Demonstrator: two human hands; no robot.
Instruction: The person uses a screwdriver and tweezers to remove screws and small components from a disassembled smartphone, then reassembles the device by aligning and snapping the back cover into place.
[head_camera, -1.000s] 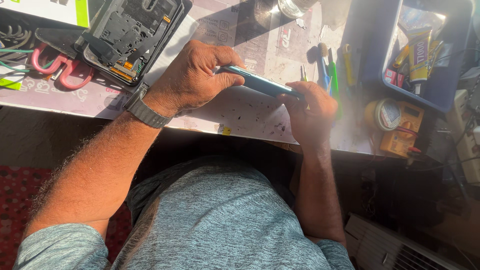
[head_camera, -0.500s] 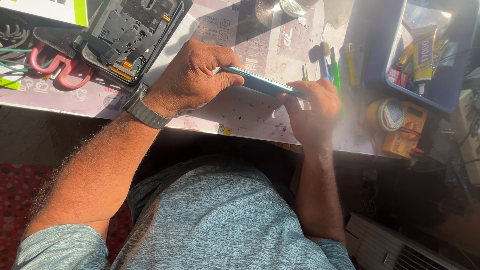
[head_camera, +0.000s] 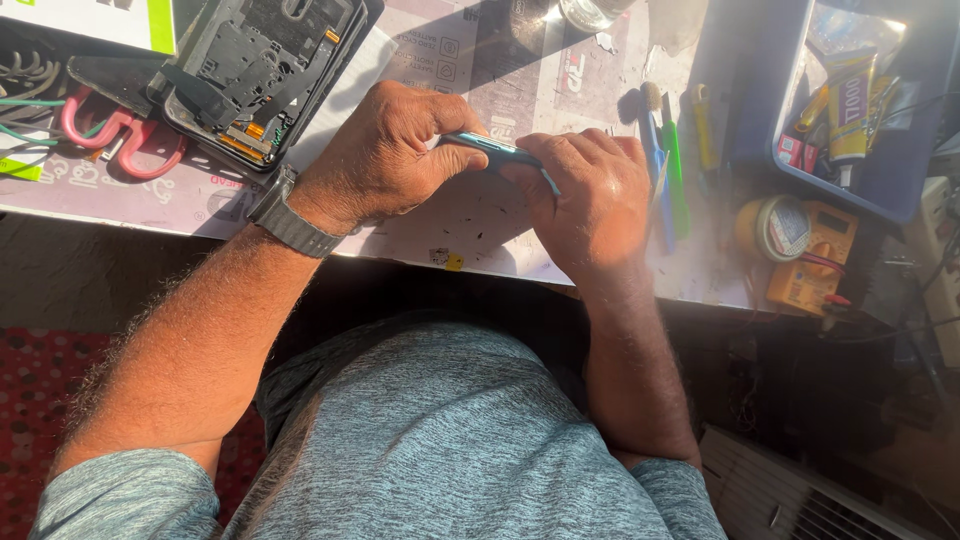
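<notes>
Here, left to right, I log: pink-handled pliers (head_camera: 110, 135) and an opened phone chassis (head_camera: 255, 75) on the worktop (head_camera: 480, 215). My left hand (head_camera: 385, 155), with a grey wristwatch (head_camera: 290, 215), has its grip clenched on one end of a thin teal phone panel (head_camera: 495, 152), held edge-up just above the worktop's middle. My right hand (head_camera: 590, 195) grasps the other end. Beside it lie blue and green tools (head_camera: 668, 170). Further right, a yellow multimeter (head_camera: 810, 255) and a blue tray (head_camera: 870, 185) holding glue tubes (head_camera: 850, 110).
</notes>
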